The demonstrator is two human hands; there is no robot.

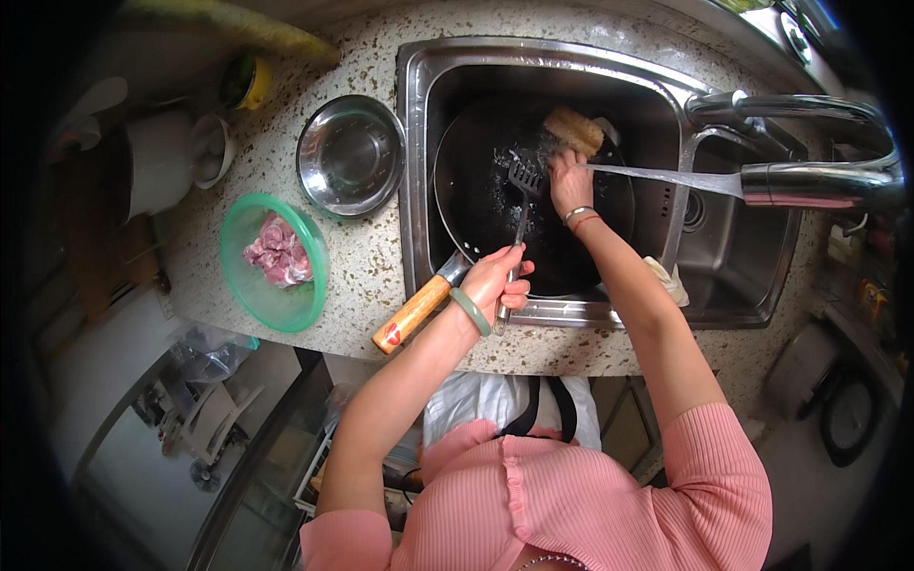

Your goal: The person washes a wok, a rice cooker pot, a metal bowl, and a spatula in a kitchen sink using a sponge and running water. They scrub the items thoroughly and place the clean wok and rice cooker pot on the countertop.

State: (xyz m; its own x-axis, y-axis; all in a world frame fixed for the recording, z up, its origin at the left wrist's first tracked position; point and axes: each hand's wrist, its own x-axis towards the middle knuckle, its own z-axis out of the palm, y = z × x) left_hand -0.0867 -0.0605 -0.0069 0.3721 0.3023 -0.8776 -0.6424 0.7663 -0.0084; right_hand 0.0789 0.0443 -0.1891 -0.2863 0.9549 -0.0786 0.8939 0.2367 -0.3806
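My left hand (500, 278) is closed round the handle of a slotted metal spatula (525, 178), whose head is over the inside of a dark wok (478, 207). The wok sits in the large basin of a steel sink (535, 53), and its wooden handle (413, 314) sticks out over the front left edge. Inside the wok, my right hand (571, 178) has its fingers at the lower edge of a tan scrubbing sponge (573, 130); how firmly they grip it is hard to see. A stream of water from the faucet (807, 182) reaches that hand.
Left of the sink stand a steel bowl (350, 157) and a green plastic colander (318, 285) with raw meat (278, 250). A yellow cup (258, 82) and a white bowl (213, 151) are farther left. A pale cloth (668, 282) lies on the sink's front edge, near my right forearm.
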